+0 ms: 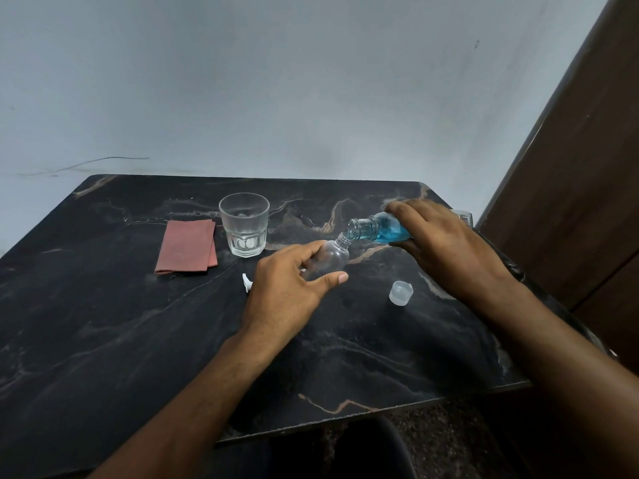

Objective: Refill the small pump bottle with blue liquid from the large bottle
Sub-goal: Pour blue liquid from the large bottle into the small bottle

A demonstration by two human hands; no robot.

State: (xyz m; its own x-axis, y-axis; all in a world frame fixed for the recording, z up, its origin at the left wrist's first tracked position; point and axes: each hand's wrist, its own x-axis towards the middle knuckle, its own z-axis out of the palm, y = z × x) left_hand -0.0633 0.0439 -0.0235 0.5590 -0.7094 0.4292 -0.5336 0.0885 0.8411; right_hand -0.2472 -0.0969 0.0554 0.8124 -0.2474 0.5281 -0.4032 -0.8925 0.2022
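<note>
1. Nearest to us, our two bare forearms are reaching out over the dark marbled table (103, 340), whose veins are running pale and brownish.
2. Just beside the heel of our right hand (446, 247), on its near side, a translucent cap (401, 293) is sitting on the table with its open end facing up.
3. Our left hand (287, 288) is grasping the small pump bottle (330, 259): the fingers are curling over its far side and the thumb is stretching along its near side. The bottle is looking clear and empty, with its pump off and its threaded neck bare.
4. Its long axis is tilting up and to the right, with the mouth pointing toward the large bottle (378, 229).
5. A small white piece (246, 282) is peeking out just left of our left knuckles; we cannot tell what it is.
6. Our right hand is gripping the large bottle from above, fingers wrapping round its body. It is lying almost level, neck pointing left and slightly down, its open mouth just above the small bottle's mouth. Blue liquid is pooling along its lower side, short of the neck.
7. Beyond our left fingertips, a clear faceted glass (244, 224) is standing upright, and a folded reddish cloth (188, 245) is lying flat to its left.
</note>
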